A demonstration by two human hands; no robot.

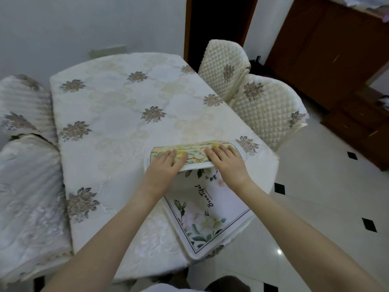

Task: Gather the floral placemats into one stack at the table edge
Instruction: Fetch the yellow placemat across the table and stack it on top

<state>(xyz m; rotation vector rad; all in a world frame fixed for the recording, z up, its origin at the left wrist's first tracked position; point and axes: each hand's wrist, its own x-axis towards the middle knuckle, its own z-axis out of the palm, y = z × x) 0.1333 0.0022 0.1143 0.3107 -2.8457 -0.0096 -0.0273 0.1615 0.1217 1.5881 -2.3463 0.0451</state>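
I see both hands laid flat, fingers together, on a yellow floral placemat near the table edge at four o'clock. My left hand covers its nine o'clock end, my right hand its three o'clock end. Whether the thumbs are curled under its lifted near edge, I cannot tell. Under that edge, toward six o'clock, lies a white floral placemat with script lettering, its corner past the table edge. Two quilted chairs stand at two o'clock.
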